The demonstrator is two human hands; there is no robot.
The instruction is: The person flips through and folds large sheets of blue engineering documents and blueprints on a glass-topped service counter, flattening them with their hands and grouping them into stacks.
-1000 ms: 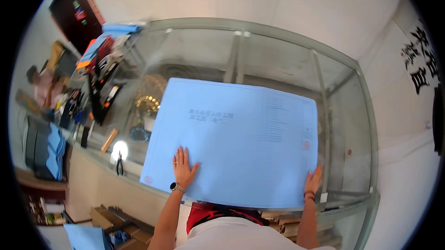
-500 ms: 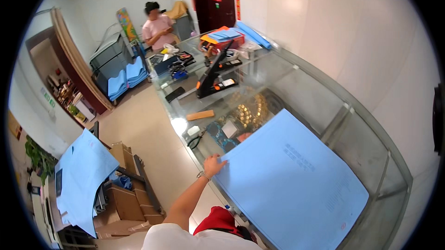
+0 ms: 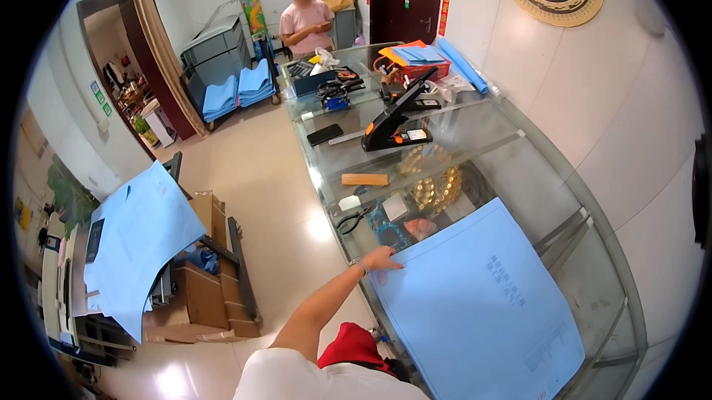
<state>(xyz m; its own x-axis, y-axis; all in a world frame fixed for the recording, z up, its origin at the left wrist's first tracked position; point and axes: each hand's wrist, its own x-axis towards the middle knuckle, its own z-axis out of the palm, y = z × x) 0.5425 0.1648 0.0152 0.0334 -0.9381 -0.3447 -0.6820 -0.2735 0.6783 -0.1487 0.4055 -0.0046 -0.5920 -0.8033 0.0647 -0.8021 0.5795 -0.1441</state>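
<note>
A large blue printed sheet or cover [image 3: 475,311] lies across the near right part of the glass-topped table [image 3: 593,281]. My left hand [image 3: 380,258] is at its far left corner, with the thumb over the top and the fingers closed about the edge. A small red round mark shows on the sheet just below the hand. Close by, past the sheet's edge, are pliers [image 3: 353,220] with dark handles, a small white block [image 3: 349,202] and a wooden strip [image 3: 364,179]. My right hand is outside the picture.
A large black and orange stapler [image 3: 393,122] and a black phone [image 3: 325,134] sit farther along the table. Beyond them are tools and a red box [image 3: 426,70]. More blue sheets [image 3: 141,240] drape over a stand at left, above cardboard boxes [image 3: 194,289]. A person [image 3: 305,21] stands at the far end.
My view has swung, so the room sits farther right in the picture. My left hand has shifted slightly at the sheet's corner, and the red mark there now shows.
</note>
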